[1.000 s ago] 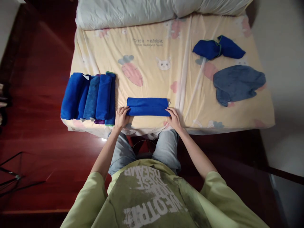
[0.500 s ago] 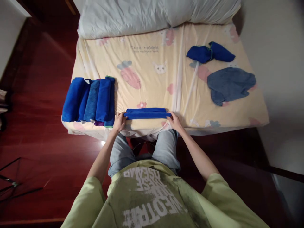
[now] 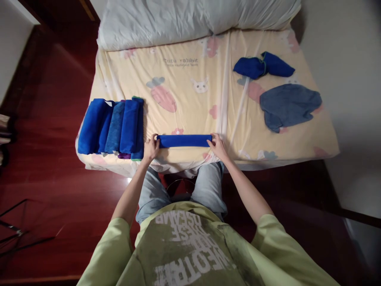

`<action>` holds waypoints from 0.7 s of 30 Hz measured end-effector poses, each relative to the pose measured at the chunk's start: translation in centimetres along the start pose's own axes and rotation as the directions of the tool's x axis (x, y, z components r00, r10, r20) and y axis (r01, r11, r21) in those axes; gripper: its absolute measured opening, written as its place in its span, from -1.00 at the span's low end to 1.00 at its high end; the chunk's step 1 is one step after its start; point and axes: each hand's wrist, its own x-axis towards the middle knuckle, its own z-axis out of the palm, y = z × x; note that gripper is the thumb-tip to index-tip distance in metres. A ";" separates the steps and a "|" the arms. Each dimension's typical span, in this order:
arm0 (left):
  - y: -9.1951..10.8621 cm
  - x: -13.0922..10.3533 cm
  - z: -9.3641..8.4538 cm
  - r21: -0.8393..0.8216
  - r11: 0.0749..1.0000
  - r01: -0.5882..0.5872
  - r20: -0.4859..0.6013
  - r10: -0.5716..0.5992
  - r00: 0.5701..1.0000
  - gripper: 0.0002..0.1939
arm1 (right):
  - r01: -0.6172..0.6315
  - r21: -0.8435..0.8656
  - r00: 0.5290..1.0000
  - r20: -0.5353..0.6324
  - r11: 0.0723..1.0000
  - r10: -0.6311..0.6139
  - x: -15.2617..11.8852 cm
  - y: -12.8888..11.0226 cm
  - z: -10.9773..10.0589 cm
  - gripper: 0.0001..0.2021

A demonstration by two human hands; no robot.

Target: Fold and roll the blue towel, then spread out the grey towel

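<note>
A blue towel (image 3: pixel 184 141), folded into a narrow strip, lies along the near edge of the bed. My left hand (image 3: pixel 151 149) pinches its left end between thumb and fingers. At the opposite end, my right hand (image 3: pixel 218 147) is closed on the towel's right corner in the same way. Just left of my left hand lies a row of folded towels (image 3: pixel 129 125) in blue, with purple and green edges peeking out beneath.
The bed (image 3: pixel 190 107) wears a yellow printed sheet. On its right side are a crumpled blue cloth (image 3: pixel 250 67) and a spread grey-blue cloth (image 3: pixel 288 105). A pale quilt (image 3: pixel 178 20) lies across the far end. Black stand legs (image 3: pixel 18 232) rest on the floor at left.
The towel's near flap has turned over away from me, so two layered strips now show as one flat strip. Both hands stay at its ends, fingers shifted slightly toward the far edge.
</note>
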 end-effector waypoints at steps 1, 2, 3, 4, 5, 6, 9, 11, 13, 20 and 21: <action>0.1 0.0 0.1 0.033 0.999 0.001 -0.008 0.000 1.000 -0.58 | -0.001 -0.016 1.000 -0.002 1.000 0.001 0.1 -0.1 0.0 -0.51; 0.2 0.0 0.1 0.071 0.997 0.001 -0.028 0.001 1.000 -0.58 | 0.006 -0.042 1.000 -0.010 0.999 -0.007 0.2 -0.3 0.0 -0.51; 0.4 -0.1 0.2 0.113 0.994 -0.002 -0.059 0.008 0.998 -0.59 | 0.025 -0.082 0.999 -0.027 0.996 -0.028 0.3 -0.6 0.0 -0.53; 0.5 -0.2 0.2 0.154 0.988 -0.018 -0.090 0.032 0.995 -0.60 | 0.058 -0.138 0.997 -0.050 0.989 -0.065 0.2 -0.9 0.0 -0.56; 0.6 -0.3 0.2 0.188 0.981 -0.057 -0.106 0.078 0.991 -0.62 | 0.104 -0.204 0.991 -0.067 0.973 -0.120 0.2 -1.2 -0.1 -0.60; 0.8 -0.5 0.1 0.209 0.971 -0.120 -0.096 0.143 0.985 -0.63 | 0.165 -0.269 0.980 -0.067 0.949 -0.190 0.0 -1.4 -0.2 -0.65; 1.1 -0.9 -0.2 0.189 0.914 -0.358 0.049 0.355 0.933 -0.64 | 0.396 -0.375 0.913 0.064 0.838 -0.402 -0.5 -1.9 -0.5 -0.69; 1.3 -1.0 -0.4 0.191 0.882 -0.431 0.125 0.413 0.902 -0.59 | 0.500 -0.382 0.864 0.153 0.778 -0.480 -0.7 -1.8 -0.6 -0.67; 1.5 -0.7 -0.5 0.248 0.865 -0.436 0.170 0.404 0.899 -0.53 | 0.531 -0.411 0.844 0.187 0.741 -0.502 -0.5 -1.6 -0.5 -0.62; 3.0 0.7 -2.7 0.396 0.768 -0.504 0.345 0.385 0.856 -0.59 | 0.559 -0.585 0.827 0.346 0.587 -0.443 2.2 -3.0 -1.4 -0.68; 3.1 0.5 -3.3 0.394 0.758 -0.520 0.345 0.403 0.848 -0.59 | 0.564 -0.598 0.824 0.363 0.569 -0.435 2.9 -3.6 -1.8 -0.70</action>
